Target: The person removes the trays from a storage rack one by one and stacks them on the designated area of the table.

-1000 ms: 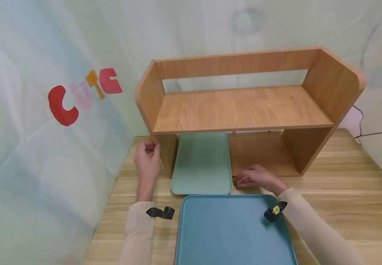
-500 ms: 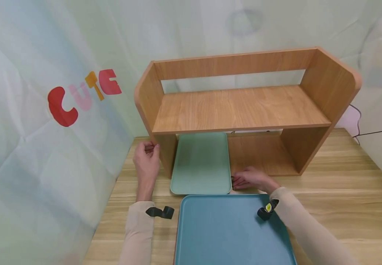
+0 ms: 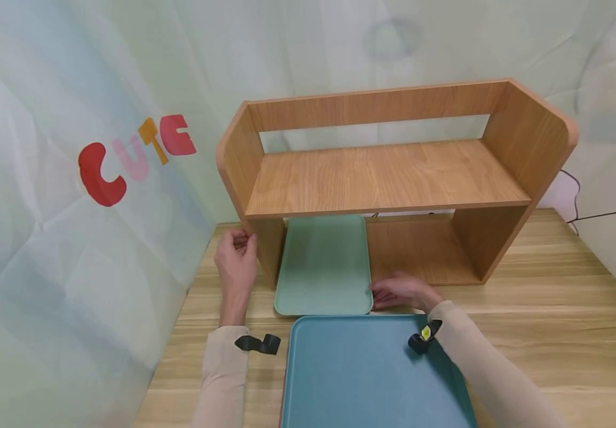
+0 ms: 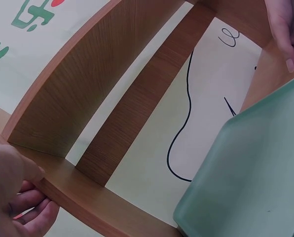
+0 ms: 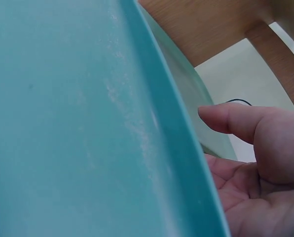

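My left hand (image 3: 236, 261) grips the front edge of the left side panel of a two-tier wooden desk shelf (image 3: 388, 175). In the left wrist view its thumb lies on the panel edge, with the fingers curled at the outer side. A light green tray (image 3: 325, 267) lies in the lower left compartment, its front end sticking out past the shelf. At the tray's right edge, near the front corner, my right hand (image 3: 401, 290) pinches the rim. The right wrist view shows the thumb (image 5: 231, 118) at the green tray; the fingertips are partly hidden behind a blue tray (image 5: 88, 123).
The blue tray (image 3: 377, 368) lies in front of the shelf, its far edge close to the green tray's front. A reddish edge shows under its left side. Wood-grain table (image 3: 553, 309) surrounds them. Printed curtains (image 3: 99, 267) hang behind and at the left.
My right hand has moved left, from beside the green tray to its right rim. The left hand stays on the shelf panel, and the green tray has not visibly moved.
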Available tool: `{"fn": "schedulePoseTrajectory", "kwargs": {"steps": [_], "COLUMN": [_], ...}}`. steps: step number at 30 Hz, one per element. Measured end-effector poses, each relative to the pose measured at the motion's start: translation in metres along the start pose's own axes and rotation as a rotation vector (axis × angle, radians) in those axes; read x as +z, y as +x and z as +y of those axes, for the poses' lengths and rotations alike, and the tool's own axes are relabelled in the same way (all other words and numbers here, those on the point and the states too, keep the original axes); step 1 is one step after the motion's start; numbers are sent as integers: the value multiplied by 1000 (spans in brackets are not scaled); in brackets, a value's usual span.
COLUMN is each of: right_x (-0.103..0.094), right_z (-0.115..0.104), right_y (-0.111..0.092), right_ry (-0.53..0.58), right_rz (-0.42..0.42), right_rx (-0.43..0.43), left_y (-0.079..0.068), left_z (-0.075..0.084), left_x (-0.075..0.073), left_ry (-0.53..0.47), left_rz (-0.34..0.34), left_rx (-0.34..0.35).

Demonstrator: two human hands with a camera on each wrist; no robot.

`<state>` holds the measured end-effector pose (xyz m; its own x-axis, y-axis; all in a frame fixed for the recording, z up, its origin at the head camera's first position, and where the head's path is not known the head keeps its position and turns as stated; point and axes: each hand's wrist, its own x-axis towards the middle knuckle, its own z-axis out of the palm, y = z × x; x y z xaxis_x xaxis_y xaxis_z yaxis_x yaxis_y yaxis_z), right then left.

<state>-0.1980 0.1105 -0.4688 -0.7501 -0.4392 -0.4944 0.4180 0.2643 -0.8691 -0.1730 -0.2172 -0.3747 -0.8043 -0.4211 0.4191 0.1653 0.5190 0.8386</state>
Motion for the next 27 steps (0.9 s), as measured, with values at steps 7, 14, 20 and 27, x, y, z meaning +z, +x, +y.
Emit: {"fn": "schedulePoseTrajectory", "kwargs": {"steps": [7,14,20,27], "right_x": [4,8,9,7], "right_z": [1,1,2,5], "right_y": [1,3,5,5], "right_ry": [-5,-14,-37,-29], "right_rz": [-42,-34,-28,-33], "right_rx": [3,14,11,-18], "left_y": [-1,0,-1,-1], "left_z": [0,-1,-1,0], "left_x": [-1,0,0,0], "left_ry": [-13,-17,-12,-15], "left_rz": [4,3,7,6], "left_rx": [9,10,9,12]}}
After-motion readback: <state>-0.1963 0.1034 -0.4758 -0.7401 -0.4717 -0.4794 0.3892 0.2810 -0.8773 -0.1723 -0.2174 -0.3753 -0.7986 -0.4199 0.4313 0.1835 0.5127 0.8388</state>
